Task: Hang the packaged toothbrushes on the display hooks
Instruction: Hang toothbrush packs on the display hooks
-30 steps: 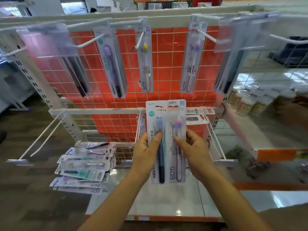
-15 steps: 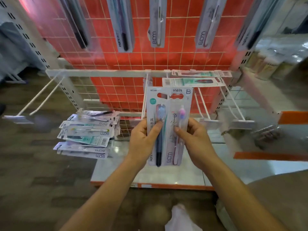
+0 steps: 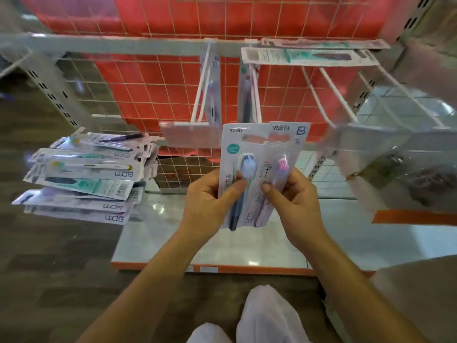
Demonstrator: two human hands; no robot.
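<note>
Two packs held up just before the display hooks [image 3: 197,97].
Left hand [image 3: 207,201] pinches the "NO.911" pack [image 3: 233,144], right hand [image 3: 294,201] pinches the pink-brush "BDM" pack [image 3: 284,154]; "BDM" stack [image 3: 86,174] lies left.

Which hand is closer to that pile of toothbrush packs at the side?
Left. The left hand, gripping the blue toothbrush pack, is to the right of the pile; the right hand, holding the pink toothbrush pack, is farther right.
</note>
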